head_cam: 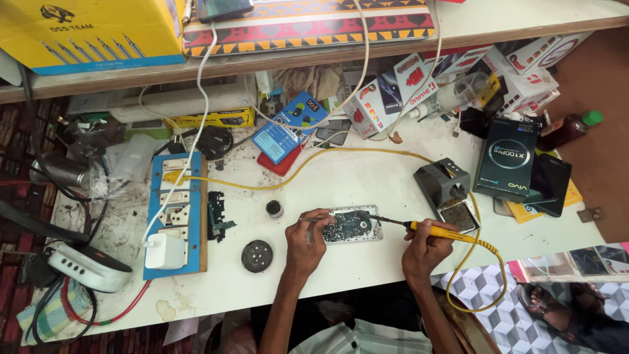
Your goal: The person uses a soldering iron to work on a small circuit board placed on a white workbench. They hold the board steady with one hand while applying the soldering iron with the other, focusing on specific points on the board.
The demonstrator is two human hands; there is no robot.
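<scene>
An opened phone (352,225), a flat rectangle with a pale metal rim and a dark, cluttered circuit board showing inside, lies near the front middle of the white, scuffed surface (341,177). The left hand (306,236) rests at its left end, fingers pinched narrow around thin metal tweezers (316,219) whose tips reach onto the board. The right hand (426,244) is closed around the yellow grip of a soldering iron (432,230); its slim dark tip slants left and touches the board's right edge.

A yellow cord (478,262) runs from the iron's rear, loops down past the surface's front edge beside the right wrist, and another stretch crosses the surface behind the phone towards a blue switchboard (177,210) with white sockets and a boxy white plug adapter (164,251).

Just right of the phone stands a dark grey iron stand (444,183) with a square sponge tray, close to the iron's grip. Left of the left hand sit a small round dark tin (274,208) and a larger round perforated black disc (257,255), with a loose green circuit strip (216,216) beside the switchboard. Bare surface lies between the phone and the front edge, and behind it up to the cord.

Further back, glossy cardboard boxes (393,92) crowd under a wooden shelf (327,59), and a tall black box (506,167) lies to the right.
</scene>
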